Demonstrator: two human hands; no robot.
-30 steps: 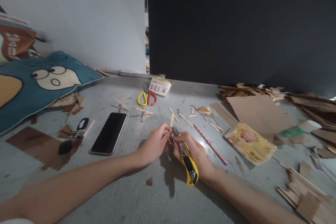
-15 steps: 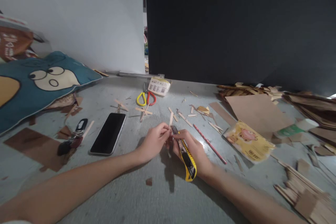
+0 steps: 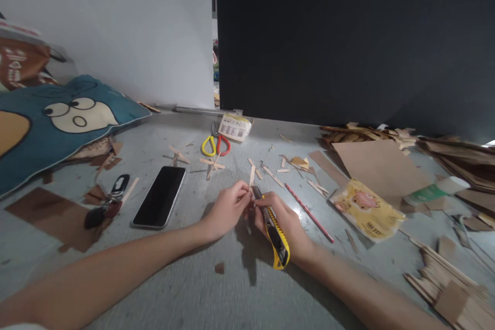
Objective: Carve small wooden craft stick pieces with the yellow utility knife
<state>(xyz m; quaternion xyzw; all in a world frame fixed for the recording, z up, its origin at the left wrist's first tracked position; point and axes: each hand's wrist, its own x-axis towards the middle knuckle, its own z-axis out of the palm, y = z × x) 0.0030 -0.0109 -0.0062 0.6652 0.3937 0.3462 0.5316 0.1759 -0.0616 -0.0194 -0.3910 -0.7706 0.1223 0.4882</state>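
Note:
Between the fingertips of my left hand (image 3: 230, 206) a thin wooden craft stick (image 3: 252, 176) is pinched, its free end pointing away from me. My right hand (image 3: 284, 221) is wrapped round a yellow and black utility knife (image 3: 275, 232). The knife's front end meets the stick beside my left fingertips; the blade edge itself is too small to make out. Both hands touch or nearly touch over the middle of the table. Just beyond them lie loose stick pieces (image 3: 273, 175) and crossed sticks (image 3: 212, 164). A red patterned pencil (image 3: 309, 213) rests to the right of my right hand.
On the left are a black phone (image 3: 159, 197), keys (image 3: 110, 206) and a blue cushion (image 3: 77, 118). Scissors (image 3: 215, 143) and a tissue pack (image 3: 235, 127) lie at the back. To the right are a yellow pack (image 3: 367, 210), a glue bottle (image 3: 435, 189), cardboard (image 3: 381, 165) and stacked sticks (image 3: 444, 283).
Almost nothing differs. My right hand and the utility knife have shifted very slightly; the stick stays in my left fingertips.

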